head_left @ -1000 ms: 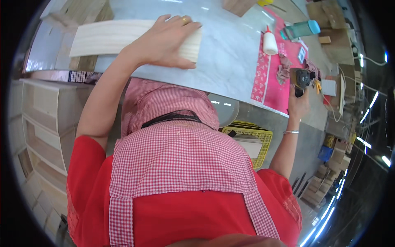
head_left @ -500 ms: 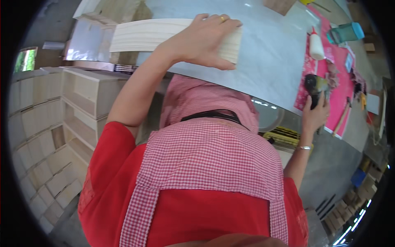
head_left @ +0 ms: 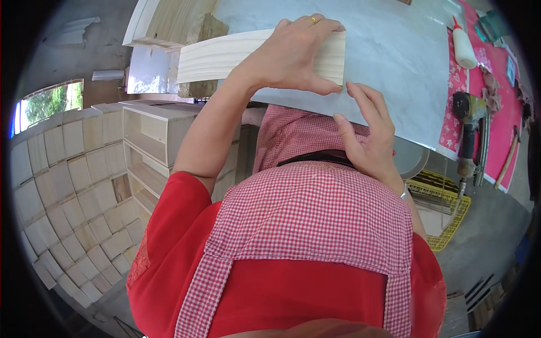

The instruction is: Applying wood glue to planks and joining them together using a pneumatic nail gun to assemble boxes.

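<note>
A pale wooden board (head_left: pixel 225 55) lies across the left part of the work table, its left end on a wooden block (head_left: pixel 202 89). My left hand (head_left: pixel 296 53) spans the board near its right end, fingers over the far edge and thumb along the near edge. Just off that end, by the table's front edge, my right hand (head_left: pixel 372 127) is open and holds nothing, fingers and thumb apart. To its right a pneumatic nail gun (head_left: pixel 469 121) with a black handle rests on a pink cloth (head_left: pixel 495 147).
A white glue bottle (head_left: pixel 463 48) with a red tip stands out on the cloth, near a teal bottle (head_left: pixel 490 27). Wooden boxes (head_left: pixel 169 22) sit at the far left of the table (head_left: pixel 394 62). Stacked wooden boxes (head_left: pixel 84 163) fill the left; a yellow crate (head_left: pixel 451 225) is below right.
My right hand has let go of the nail gun, leaving it on the pink cloth, and has moved left to the board's end. My left hand keeps its hold on the board.
</note>
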Action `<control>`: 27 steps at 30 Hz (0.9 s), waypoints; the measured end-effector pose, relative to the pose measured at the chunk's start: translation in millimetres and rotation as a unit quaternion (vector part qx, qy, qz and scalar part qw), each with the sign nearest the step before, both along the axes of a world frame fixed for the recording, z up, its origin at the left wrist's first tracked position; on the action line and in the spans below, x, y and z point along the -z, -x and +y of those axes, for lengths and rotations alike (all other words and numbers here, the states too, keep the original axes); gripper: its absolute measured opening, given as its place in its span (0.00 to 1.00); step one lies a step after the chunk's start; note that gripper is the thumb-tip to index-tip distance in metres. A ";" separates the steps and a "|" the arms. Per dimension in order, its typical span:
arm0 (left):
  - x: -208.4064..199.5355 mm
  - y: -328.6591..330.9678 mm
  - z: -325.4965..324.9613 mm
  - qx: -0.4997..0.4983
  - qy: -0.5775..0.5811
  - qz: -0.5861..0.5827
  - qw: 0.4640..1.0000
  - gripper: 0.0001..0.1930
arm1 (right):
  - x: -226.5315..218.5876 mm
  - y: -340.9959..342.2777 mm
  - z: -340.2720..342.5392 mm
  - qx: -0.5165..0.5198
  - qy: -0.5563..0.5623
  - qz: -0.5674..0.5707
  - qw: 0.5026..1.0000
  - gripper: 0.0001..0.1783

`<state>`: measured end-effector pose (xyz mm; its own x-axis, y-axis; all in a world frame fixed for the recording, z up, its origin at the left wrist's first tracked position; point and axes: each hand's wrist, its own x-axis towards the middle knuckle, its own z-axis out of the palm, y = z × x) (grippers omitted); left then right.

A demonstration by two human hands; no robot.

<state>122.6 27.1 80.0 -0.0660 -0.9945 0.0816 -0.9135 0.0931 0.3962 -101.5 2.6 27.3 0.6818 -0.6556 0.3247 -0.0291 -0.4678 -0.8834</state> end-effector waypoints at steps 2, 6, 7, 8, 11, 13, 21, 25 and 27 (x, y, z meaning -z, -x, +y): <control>0.6 1.0 0.5 -0.006 0.006 0.005 1.000 0.43 | 1.7 -2.1 2.0 -0.005 0.014 -0.006 1.000 0.30; 1.0 -0.1 0.5 -0.012 0.008 0.014 1.000 0.43 | 2.3 -3.8 1.4 -0.019 -0.001 -0.006 1.000 0.32; 0.8 -0.5 0.7 -0.014 0.008 0.018 1.000 0.43 | 3.2 -4.1 2.0 -0.017 -0.002 -0.008 1.000 0.32; 0.2 -0.7 1.6 -0.012 0.007 0.016 1.000 0.43 | 4.9 -4.3 3.3 -0.027 -0.013 -0.016 0.999 0.33; -1.5 -0.2 4.4 -0.025 -0.001 0.017 1.000 0.43 | 7.7 -4.4 3.6 -0.046 -0.031 -0.035 0.998 0.34; -1.1 -0.4 4.0 -0.023 0.000 0.014 1.000 0.43 | 8.2 -4.4 3.5 -0.054 -0.054 -0.043 0.996 0.36; -4.5 4.4 2.9 -0.036 -0.014 0.013 0.999 0.44 | 8.5 -6.8 -17.7 -0.052 -0.038 -0.052 0.997 0.41; -1.7 4.8 -0.7 -0.028 -0.001 0.020 0.999 0.45 | 5.8 -26.9 -42.8 -0.035 -0.001 -0.063 0.997 0.45; 3.3 3.1 -3.6 -0.014 0.036 0.034 0.999 0.45 | 0.1 -33.4 -43.5 -0.029 0.019 -0.063 0.997 0.47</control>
